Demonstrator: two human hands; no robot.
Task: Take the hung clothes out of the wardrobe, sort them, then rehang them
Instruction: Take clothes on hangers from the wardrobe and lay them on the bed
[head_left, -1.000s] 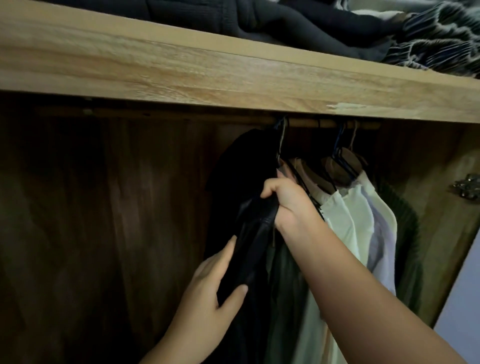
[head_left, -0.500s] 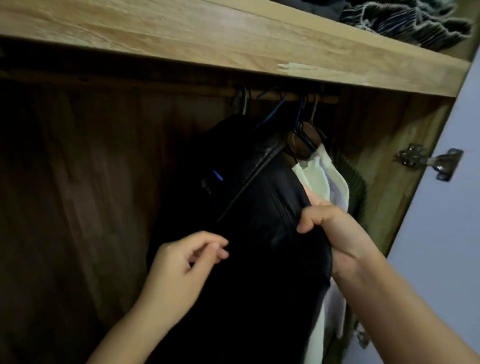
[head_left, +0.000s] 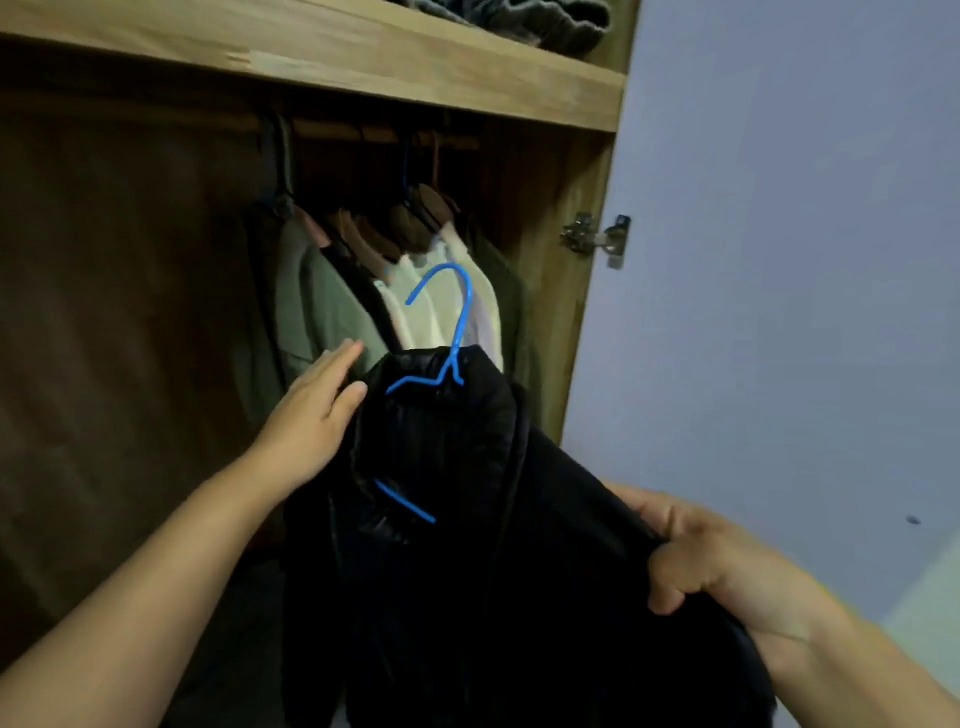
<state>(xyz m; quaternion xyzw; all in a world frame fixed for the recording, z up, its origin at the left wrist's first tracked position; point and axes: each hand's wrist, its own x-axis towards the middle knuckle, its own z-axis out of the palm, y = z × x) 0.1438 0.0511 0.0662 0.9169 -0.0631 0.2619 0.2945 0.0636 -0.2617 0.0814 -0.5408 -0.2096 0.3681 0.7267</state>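
Step in hand: taking one garment out; by my reading the black jacket (head_left: 467, 545) was already off the rail (head_left: 363, 132), since its blue hanger (head_left: 452, 332) showed a free hook in front of the hanging clothes.
Jacket's place: low centre of the view, in front of the wardrobe (head_left: 363, 57) opening, its collar at 12 o'clock and its body trailing toward 6.
Long axis: roughly upright, leaning a little toward 1 o'clock at the hook.
Right hand (head_left: 727, 571): curled tight round a fold of the jacket at about 4 o'clock from the collar, carrying its weight.
Left hand (head_left: 317, 410): fingers straight and relaxed, flat against the jacket's shoulder at 9 o'clock from the hanger, gripping nothing.
Nearer hand: the left lay just beside the hanger neck; the right was well apart from it.
Remaining clothes: a green garment (head_left: 322, 317) and pale shirts (head_left: 415, 296) hung on the rail at 12 o'clock behind the hook.
Judgement: the hook could snag those shirts, so the left hand seemed best placed to steady it.
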